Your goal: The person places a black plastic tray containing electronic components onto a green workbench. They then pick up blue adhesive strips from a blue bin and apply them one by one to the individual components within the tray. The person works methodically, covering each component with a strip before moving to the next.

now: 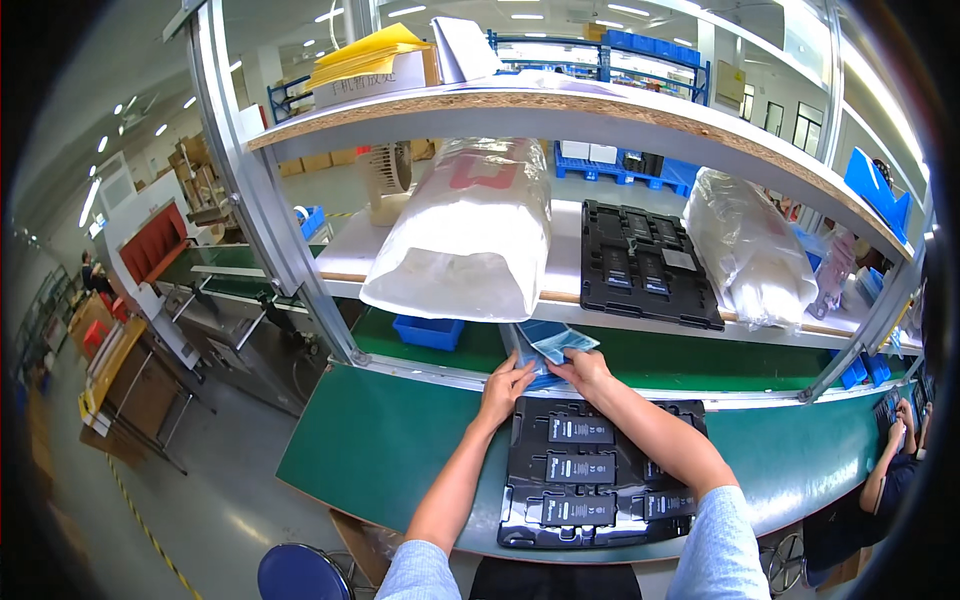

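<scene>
Just beyond the black tray, both my hands are closed on a blue, glossy plastic packet (pixel 557 341), perhaps film or labels in a clear bag. My left hand (pixel 506 387) pinches its lower left edge. From the right, my right hand (pixel 584 371) grips it with thumb and fingers. A black moulded tray (pixel 531 424) lies on the green table below my forearms. In its pockets sit several flat black phone batteries (pixel 580 468) with pale print. My right forearm hides part of the tray.
On the shelf ahead are a large white plastic bag (pixel 455 235), a second black tray (pixel 650 312) and another clear bag (pixel 750 245). Under it stands a blue bin (pixel 428 332). A metal post (pixel 270 190) rises at left. A co-worker's hands (pixel 900 425) are far right.
</scene>
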`<state>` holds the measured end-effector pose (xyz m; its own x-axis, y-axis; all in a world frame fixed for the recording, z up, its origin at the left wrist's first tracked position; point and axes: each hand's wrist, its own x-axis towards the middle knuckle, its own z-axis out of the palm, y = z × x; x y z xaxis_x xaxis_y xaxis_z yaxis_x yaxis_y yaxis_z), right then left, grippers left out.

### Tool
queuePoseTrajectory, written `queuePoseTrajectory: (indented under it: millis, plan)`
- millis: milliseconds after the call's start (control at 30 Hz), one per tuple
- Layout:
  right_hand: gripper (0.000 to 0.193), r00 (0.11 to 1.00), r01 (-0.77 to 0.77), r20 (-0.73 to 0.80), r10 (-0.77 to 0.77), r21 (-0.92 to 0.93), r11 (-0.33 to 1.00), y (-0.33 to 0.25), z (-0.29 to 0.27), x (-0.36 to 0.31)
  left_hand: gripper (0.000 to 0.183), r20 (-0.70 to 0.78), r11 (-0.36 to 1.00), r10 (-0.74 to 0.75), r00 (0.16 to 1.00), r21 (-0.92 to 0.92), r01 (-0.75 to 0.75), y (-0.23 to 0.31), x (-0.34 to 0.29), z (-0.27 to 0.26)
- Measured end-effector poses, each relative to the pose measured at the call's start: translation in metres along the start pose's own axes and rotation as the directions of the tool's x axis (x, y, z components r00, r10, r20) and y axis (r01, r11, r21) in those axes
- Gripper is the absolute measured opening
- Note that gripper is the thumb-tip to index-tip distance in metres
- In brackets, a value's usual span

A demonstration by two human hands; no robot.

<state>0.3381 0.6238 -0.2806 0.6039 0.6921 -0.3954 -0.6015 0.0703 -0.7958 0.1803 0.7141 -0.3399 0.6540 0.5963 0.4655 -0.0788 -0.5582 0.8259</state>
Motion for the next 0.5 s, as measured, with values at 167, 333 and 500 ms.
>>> queuePoseTrajectory:
  millis: [167,333,500]
  plan:
    - [0.021,0.987,-0.159,-0.070,0.144,-0.384,0.910,-0.004,-0.003,-0.005,0.030,-0.094,0.990,0.086,0.992,0.118,-0.075,-0.009,0.000,0.001]
    - [0.039,0.903,-0.163,0.134,0.409,-0.773,0.613,-0.023,-0.006,-0.016,0.030,-0.196,0.992,-0.094,0.976,-0.100,0.075,0.010,0.008,0.005]
    - [0.055,0.791,0.320,0.440,-0.426,-0.890,-0.324,-0.024,-0.037,-0.005,0.034,-0.239,0.996,-0.058,0.969,0.053,0.073,-0.003,0.014,0.014]
